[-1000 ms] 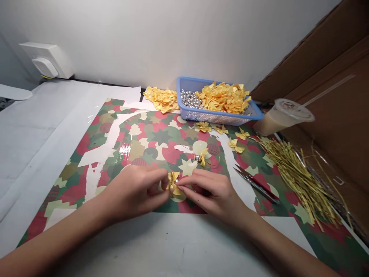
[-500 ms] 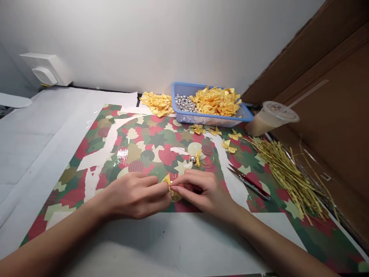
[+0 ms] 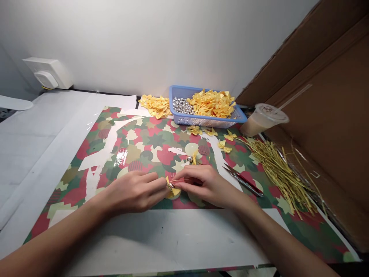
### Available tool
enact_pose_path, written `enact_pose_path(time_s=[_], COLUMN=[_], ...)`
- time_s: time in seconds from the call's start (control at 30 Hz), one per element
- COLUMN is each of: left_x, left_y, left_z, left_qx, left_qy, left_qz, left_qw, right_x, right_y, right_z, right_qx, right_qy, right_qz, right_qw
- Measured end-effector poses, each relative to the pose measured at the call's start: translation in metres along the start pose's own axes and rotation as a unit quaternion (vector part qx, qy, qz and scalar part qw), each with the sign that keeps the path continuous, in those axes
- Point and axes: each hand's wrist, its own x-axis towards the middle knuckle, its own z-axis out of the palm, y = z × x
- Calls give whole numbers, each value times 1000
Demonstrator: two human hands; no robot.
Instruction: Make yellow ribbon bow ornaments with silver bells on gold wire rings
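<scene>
In the middle of the patterned sheet, my left hand point(image 3: 137, 190) is closed with its fingertips pinching a yellow ribbon bow point(image 3: 174, 192). A small silver bell point(image 3: 172, 185) shows at the bow's centre. My right hand point(image 3: 209, 184) is just to the right, thumb and forefinger together on a thin gold cord point(image 3: 184, 180) that runs from the bell. Its far end is hidden behind the fingers. Beyond the right knuckles lies another yellow bow point(image 3: 195, 156) with its own silver bell point(image 3: 190, 158) and a loose cord.
A blue basket point(image 3: 201, 121) of silver bells and yellow bows stands against the wall, with a bow pile point(image 3: 155, 105) beside it. To the right lie scissors-like snips point(image 3: 243, 180), a bundle of gold cords point(image 3: 279, 171) and a lidded drink cup point(image 3: 265, 120) near cardboard point(image 3: 323, 127).
The right fingertips have drawn slightly away from the left ones, so the cord and the bell now show between them. The whole view has shifted a little.
</scene>
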Motion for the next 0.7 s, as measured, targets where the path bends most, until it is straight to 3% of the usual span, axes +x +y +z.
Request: enact_pose_path(time_s=[0.1, 0.27, 0.7], left_x=[-1, -3, -6], left_y=[-2, -6, -12], left_z=[-1, -4, -4], left_qx=[7, -12, -16], left_qy=[-32, -80, -74], left_qz=[-2, -19, -50], left_qw=[999, 997, 996], right_x=[-3, -17, -56], right_y=[-3, -10, -8], right_z=[-19, -42, -76], right_qx=[-16, -105, -155], right_qy=[-38, -20, 12], right_qz=[10, 45, 174], right_qw=[999, 993, 972])
